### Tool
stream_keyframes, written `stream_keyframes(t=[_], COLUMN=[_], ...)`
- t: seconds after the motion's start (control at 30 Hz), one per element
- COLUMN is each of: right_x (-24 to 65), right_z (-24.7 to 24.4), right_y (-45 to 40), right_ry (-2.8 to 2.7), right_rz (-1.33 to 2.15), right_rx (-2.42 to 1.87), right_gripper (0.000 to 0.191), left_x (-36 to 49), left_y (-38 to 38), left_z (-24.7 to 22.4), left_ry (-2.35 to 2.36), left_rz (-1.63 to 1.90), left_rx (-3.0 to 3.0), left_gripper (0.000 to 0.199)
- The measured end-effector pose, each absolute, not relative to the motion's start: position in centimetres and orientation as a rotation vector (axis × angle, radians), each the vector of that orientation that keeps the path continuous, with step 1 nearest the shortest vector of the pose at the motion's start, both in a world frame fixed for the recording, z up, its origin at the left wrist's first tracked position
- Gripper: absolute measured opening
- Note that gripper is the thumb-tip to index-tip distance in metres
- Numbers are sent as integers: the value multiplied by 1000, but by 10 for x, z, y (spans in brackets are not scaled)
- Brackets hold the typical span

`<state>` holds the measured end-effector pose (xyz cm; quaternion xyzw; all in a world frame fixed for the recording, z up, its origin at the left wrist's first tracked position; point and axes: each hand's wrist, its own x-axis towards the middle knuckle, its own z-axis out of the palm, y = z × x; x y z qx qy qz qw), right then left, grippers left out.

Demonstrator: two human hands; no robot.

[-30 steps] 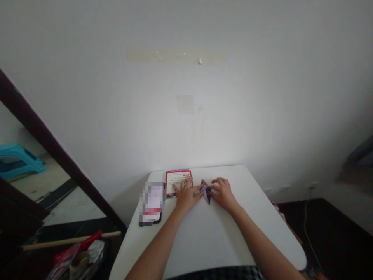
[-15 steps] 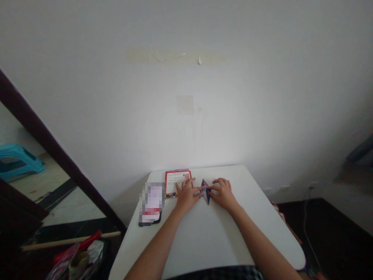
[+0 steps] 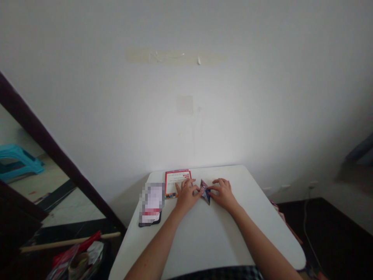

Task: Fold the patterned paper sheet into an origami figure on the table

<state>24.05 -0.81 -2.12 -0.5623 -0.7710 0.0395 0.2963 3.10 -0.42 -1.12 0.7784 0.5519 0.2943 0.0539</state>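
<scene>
A small piece of folded paper (image 3: 205, 193), patterned in purple, blue and pinkish white, lies on the white table (image 3: 210, 241) between my hands. It has a pointed, diamond-like outline. My left hand (image 3: 187, 194) pinches its left edge between thumb and index finger, while the other fingers reach over a red-bordered printed sheet (image 3: 171, 182). From the other side, my right hand (image 3: 223, 193) grips the right edge with thumb and forefinger. The fingertips cover parts of both edges.
A phone (image 3: 152, 204) with a blurred-out screen lies at the table's left. Behind the table rises a white wall (image 3: 247, 116). On the floor at left are a bin with rubbish (image 3: 84, 260) and a wooden stick (image 3: 70, 242); a blue stool (image 3: 20, 161) shows in a mirror-like panel.
The left part of the folded paper has shifted under my left fingers, and more of its patterned face shows. My left thumb and index finger have drawn closer together; the right hand has hardly moved.
</scene>
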Motion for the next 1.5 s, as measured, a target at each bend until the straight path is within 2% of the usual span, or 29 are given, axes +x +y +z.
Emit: stream_keyframes(t=[0.13, 0.27, 0.57, 0.93, 1.07, 1.23, 1.5], right_x=[241, 241, 242, 249, 252, 256, 252], right_z=[-23, -24, -26, -32, -35, -36, -31], right_y=[-6, -6, -6, 2, 7, 9, 7], right_ry=[-2051, -2070, -2121, -2026, -1997, -2032, -2102], right_rz=[129, 134, 146, 132, 156, 173, 257], right_rx=[-1544, -1572, -1562, -1436, -1439, -1424, -1260], right_gripper=[24, 25, 29, 18, 20, 10, 18], left_x=[28, 25, 26, 26, 27, 25, 21], left_y=[-5, -4, -4, -4, -4, -5, -4], left_z=[-11, -10, -11, -11, -10, -6, -1], left_ry=[1694, 1727, 1750, 1742, 1753, 1720, 1654], left_rz=[726, 614, 556, 552, 537, 507, 444], left_rx=[2425, 2433, 2404, 2402, 2393, 2395, 2417], left_gripper=[25, 25, 28, 28, 29, 30, 38])
